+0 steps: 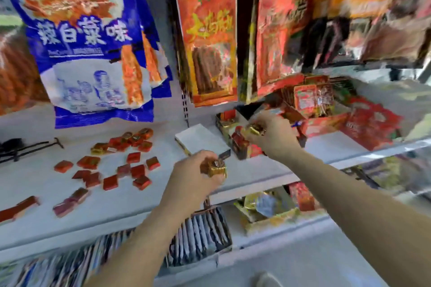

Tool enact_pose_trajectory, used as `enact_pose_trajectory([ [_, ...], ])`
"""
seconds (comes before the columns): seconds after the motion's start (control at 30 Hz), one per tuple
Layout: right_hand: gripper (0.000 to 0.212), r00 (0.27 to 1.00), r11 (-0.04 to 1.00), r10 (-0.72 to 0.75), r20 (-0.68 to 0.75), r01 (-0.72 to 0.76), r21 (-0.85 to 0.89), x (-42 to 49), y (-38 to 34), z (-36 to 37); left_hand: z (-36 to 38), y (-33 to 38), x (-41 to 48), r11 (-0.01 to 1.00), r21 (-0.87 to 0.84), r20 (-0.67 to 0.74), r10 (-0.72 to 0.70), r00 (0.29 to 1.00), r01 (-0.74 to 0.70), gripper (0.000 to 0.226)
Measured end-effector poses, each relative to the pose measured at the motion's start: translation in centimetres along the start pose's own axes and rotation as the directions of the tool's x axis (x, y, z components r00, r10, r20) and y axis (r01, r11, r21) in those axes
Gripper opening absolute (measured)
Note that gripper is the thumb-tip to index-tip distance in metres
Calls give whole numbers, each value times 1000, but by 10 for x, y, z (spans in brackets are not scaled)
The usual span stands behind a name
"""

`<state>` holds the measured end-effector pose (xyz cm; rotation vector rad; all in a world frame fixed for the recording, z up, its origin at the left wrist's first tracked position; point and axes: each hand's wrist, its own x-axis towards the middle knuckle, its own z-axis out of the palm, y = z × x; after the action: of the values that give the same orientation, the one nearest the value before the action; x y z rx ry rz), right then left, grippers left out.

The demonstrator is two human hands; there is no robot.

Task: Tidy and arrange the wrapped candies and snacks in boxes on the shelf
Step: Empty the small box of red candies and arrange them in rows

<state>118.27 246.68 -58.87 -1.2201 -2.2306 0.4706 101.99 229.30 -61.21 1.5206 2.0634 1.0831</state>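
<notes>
As L hand (193, 177), R hand (272, 137) grip 1 candy (215, 168) apiece, ~20 loose.

Big blue snack bag (77, 37) hangs far left, white lettering, with matching bags behind it. Right of it hang a tall orange-red bag (207, 30) and a red bag (277, 30); the ones beyond are blurred. Black metal hooks (23, 147) lie on the shelf (35, 184) at the left edge. Lower tier (303, 240): a box of upright blue-white sachets (200, 235), with gold-and-blue packets (263, 207) to its right.
</notes>
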Motion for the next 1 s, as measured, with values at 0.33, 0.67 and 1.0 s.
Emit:
enact_pose_trajectory([
  [0.33,28,991,984,81,-106,-62,165,-5,43,16,54,39,121,990,137,-60,43,997,-34,46],
  [0.67,23,995,991,-87,-54,92,93,-22,2,22,-6,-4,26,970,238,-47,-37,998,47,43],
  [1.0,48,844,914,-382,377,405,18,-55,-139,115,-107,-102,-46,777,592,-135,-165,977,213,62],
])
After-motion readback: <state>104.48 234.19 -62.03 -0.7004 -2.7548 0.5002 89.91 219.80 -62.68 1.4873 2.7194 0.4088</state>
